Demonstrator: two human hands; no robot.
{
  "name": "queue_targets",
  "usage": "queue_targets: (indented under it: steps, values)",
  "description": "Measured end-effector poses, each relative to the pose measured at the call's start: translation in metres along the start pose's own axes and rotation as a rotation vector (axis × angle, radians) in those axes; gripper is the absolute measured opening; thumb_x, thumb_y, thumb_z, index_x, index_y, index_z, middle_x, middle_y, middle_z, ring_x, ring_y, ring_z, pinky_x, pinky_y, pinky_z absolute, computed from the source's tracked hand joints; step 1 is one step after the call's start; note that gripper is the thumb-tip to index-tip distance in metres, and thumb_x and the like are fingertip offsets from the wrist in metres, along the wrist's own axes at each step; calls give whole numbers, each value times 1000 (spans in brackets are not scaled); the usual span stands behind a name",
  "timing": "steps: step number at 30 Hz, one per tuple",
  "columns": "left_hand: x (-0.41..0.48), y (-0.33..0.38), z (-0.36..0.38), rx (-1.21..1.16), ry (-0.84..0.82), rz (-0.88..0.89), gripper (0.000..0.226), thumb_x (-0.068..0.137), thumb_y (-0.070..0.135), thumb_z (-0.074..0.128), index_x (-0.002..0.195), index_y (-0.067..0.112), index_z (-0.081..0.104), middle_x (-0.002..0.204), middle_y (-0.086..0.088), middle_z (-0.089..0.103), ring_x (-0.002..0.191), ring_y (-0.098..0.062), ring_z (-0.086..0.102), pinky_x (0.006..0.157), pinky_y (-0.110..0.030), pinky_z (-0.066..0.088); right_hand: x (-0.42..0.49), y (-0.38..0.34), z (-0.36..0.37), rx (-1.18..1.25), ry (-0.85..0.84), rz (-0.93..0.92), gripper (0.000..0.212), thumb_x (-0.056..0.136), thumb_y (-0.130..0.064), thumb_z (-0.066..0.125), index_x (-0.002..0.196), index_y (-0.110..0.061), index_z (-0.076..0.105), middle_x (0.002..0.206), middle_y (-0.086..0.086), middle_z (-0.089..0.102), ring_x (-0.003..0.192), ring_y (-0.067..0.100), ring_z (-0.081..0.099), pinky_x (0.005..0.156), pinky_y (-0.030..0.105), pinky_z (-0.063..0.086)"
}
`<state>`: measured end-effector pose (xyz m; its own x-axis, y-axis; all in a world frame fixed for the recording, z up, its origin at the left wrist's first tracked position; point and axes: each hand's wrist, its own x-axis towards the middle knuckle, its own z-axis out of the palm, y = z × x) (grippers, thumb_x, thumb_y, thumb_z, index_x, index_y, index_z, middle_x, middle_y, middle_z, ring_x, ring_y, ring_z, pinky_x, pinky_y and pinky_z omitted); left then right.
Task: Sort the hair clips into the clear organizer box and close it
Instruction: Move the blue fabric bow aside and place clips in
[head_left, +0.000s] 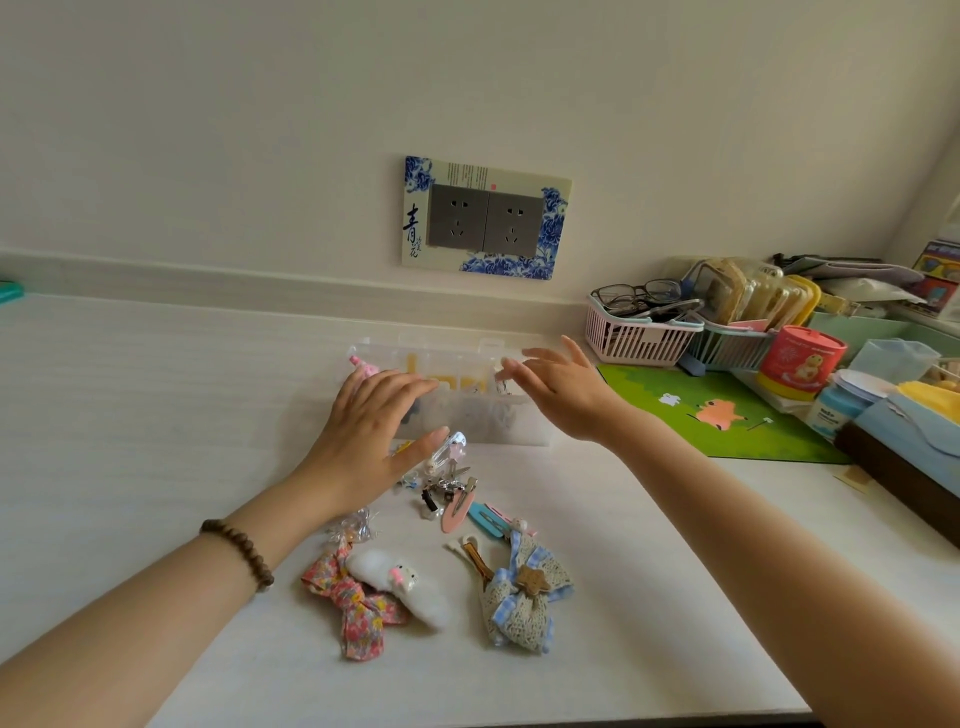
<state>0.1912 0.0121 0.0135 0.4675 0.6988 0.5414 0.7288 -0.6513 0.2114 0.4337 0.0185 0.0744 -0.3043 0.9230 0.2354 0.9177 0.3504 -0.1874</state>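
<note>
The clear organizer box (519, 428) lies on the white table near the wall, with some small clips visible through its plastic. My left hand (371, 431) hovers flat over the box's left end, fingers apart, holding nothing. Over the right end my right hand (563, 389) is spread open. In front of the box lies a pile of small hair clips (449, 478), among them a pink snap clip (457, 512) and a blue one (488, 519). Nearer me lie a floral bow (358, 603), a white fluffy cat clip (400, 584) and a blue lace bow (524, 592).
At the right stand a pink basket (641, 335) with glasses, a second basket, a red canister (800, 361), a green mat (727, 415) and boxes. A double wall socket (485, 218) sits above the table. The table's front edge runs along the bottom right.
</note>
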Motion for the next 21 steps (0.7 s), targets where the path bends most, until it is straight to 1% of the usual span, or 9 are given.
queue_targets:
  steps: [3,5,6,8,10,11,13,16,21]
  values:
    - [-1,3,-5,-49,-26,8,77,82,74,13,139,27,34,141,7,40,135,-9,25,118,-34,-1,-2,-1,8,-52,-26,-24,64,97,-47,10,112,-18,65,124,2,62,136,15,34,117,42,-8]
    - [-4,13,-12,-108,-68,41,76,81,76,16,138,29,36,142,8,40,134,-6,26,117,-41,12,-9,-3,8,-45,16,-41,62,98,-46,12,113,-18,65,125,1,62,135,14,34,117,40,-7]
    - [-5,20,-17,-156,-116,51,74,80,76,20,137,32,38,141,10,41,133,-3,28,115,-41,19,-15,-3,6,-21,57,-46,59,98,-45,14,113,-20,65,125,0,61,133,13,36,117,38,-5]
    - [-9,42,-28,-318,-259,53,62,76,75,37,127,41,47,136,17,46,127,5,34,110,-34,29,-33,-6,-1,89,150,-53,53,96,-45,21,111,-21,65,121,-2,62,124,12,45,117,38,8]
    - [-14,66,-38,-450,-386,91,50,71,68,58,113,42,59,125,24,52,120,8,43,104,-25,35,-55,-8,-9,315,193,-38,51,93,-49,28,106,-21,68,113,-3,65,111,11,55,107,38,33]
    - [-18,78,-41,-474,-448,114,47,67,64,66,108,41,63,120,26,54,117,8,46,101,-22,36,-67,-10,-12,426,181,-15,50,91,-51,30,102,-22,69,109,-5,66,106,8,57,101,34,40]
    - [-28,95,-44,-470,-571,159,46,63,59,73,104,39,65,115,26,55,113,7,48,98,-17,37,-87,-13,-14,529,126,28,49,88,-54,32,99,-24,70,100,-14,66,101,1,58,95,29,44]
    - [-36,105,-39,-381,-559,241,44,67,55,74,106,40,61,110,24,57,108,6,50,94,-15,39,-108,-14,-12,580,65,51,47,87,-53,36,97,-25,71,95,-17,67,97,-1,60,93,28,46]
    - [-34,104,-31,-367,-485,227,36,75,44,71,109,38,63,102,30,58,101,8,54,89,-13,41,-123,-18,-7,628,33,63,43,87,-50,39,96,-23,71,90,-12,68,92,2,62,88,24,47]
